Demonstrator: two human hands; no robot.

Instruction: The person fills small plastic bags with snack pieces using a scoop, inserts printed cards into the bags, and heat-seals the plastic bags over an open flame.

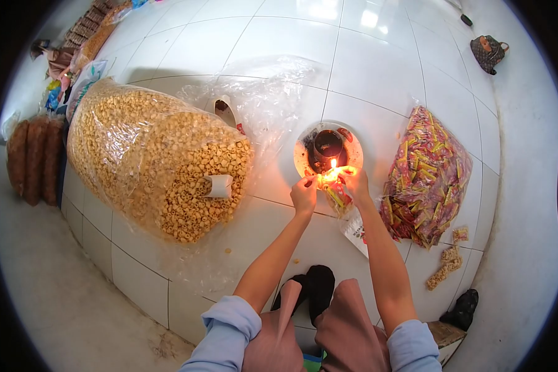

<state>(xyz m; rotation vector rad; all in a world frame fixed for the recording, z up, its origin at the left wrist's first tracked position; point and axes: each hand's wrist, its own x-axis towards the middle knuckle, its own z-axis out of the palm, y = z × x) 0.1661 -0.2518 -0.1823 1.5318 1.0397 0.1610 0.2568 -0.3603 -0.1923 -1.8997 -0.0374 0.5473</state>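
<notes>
Between my left hand [304, 196] and my right hand [356, 182], the top edge of a small clear snack packet [337, 198] is pinched, close beside a burning flame [334, 163]. Both hands have their fingers closed on it. The packet hangs down and shows red and yellow print. Just beyond my fingers is a round plate [301, 152] with dark stains, bearing a dark cup-like holder [328, 144]. What feeds the flame is partly hidden by my fingers. A white printed piece [354, 234] lies beneath my right forearm.
On the left lies a large open bag of ring-shaped snacks [130, 149] with a white scoop [219, 186]. A bag of small filled packets [425, 180] is at right, with loose packets [446, 268] nearby. A handbag [488, 54] rests by the right wall. Another person [61, 62] is far left.
</notes>
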